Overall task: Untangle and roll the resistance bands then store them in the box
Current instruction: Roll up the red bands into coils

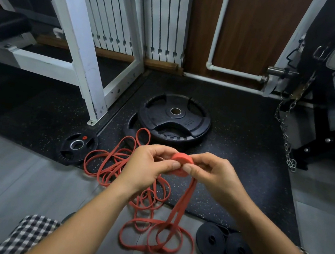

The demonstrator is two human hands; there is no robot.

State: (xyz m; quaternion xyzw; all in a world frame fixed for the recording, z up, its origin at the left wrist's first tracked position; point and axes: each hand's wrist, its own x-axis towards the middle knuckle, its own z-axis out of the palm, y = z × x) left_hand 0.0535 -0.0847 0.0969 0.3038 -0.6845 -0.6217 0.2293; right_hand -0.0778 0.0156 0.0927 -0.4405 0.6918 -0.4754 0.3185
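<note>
Two black rolls (225, 246) lay finished right of the red tangle (114, 162), both hands, left (148, 167) and right (213, 174), pinching a half-wound red coil (181, 163); no box seen.

two bare forearms lead to the left hand (148, 167) and right hand (213, 174), both with short thumbnails. creased black-and-white checked cloth (26, 234) shows below the left forearm, and the same check edges the right forearm.
</note>
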